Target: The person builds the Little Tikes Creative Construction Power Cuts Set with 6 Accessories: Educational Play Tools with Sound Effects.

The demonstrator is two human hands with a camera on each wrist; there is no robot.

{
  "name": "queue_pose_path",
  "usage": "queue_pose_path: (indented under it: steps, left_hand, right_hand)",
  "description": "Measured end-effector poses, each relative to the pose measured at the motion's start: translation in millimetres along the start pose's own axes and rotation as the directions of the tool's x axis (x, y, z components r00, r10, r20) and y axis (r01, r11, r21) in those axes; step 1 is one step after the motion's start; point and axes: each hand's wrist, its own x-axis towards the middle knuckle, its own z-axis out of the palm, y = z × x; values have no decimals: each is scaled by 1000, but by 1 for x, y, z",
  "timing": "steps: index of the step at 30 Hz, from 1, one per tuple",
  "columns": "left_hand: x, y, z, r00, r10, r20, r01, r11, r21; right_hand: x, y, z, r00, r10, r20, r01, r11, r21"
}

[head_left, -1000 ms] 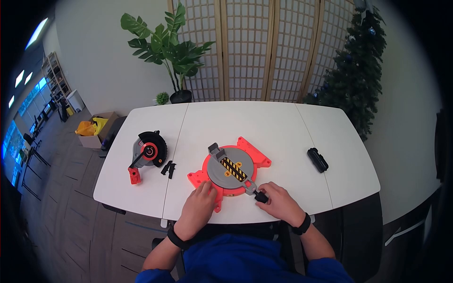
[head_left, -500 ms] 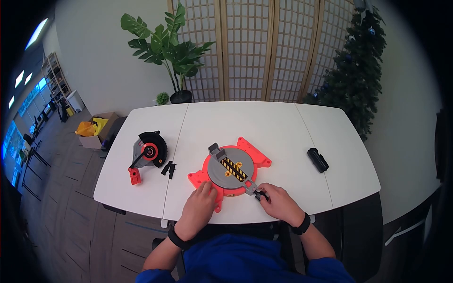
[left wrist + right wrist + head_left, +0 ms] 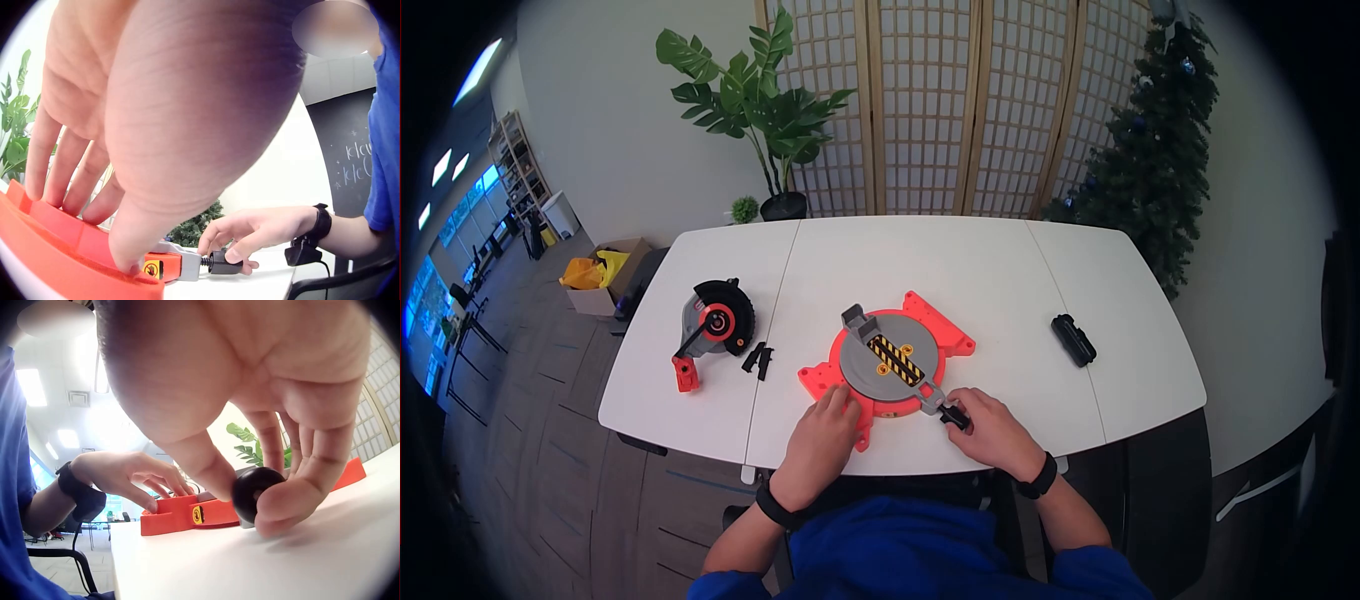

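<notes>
From the head, the right hand (image 3: 1000,437) pinches the black handle (image 3: 955,417), whose long axis slants from the red base (image 3: 943,326) toward those fingers. The tabletop (image 3: 1010,290) stretches rightward of them; its near edge lies close. From the left wrist, the left hand (image 3: 144,119) rests slightly spread fingers on the base. From the right wrist, thumb and fingers flank the handle's round end.

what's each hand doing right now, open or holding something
Left hand: open, touching the red base.
Right hand: closed, pinching the black handle.
</notes>
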Motion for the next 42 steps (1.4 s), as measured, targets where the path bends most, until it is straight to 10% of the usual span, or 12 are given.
queue_pose_path:
  steps: [42]
  left_hand:
    - [-1,2,0,1000,0,-6,0,1000,-7]
  right_hand:
    - [-3,-6,-5,999,12,31,-12,1000,8]
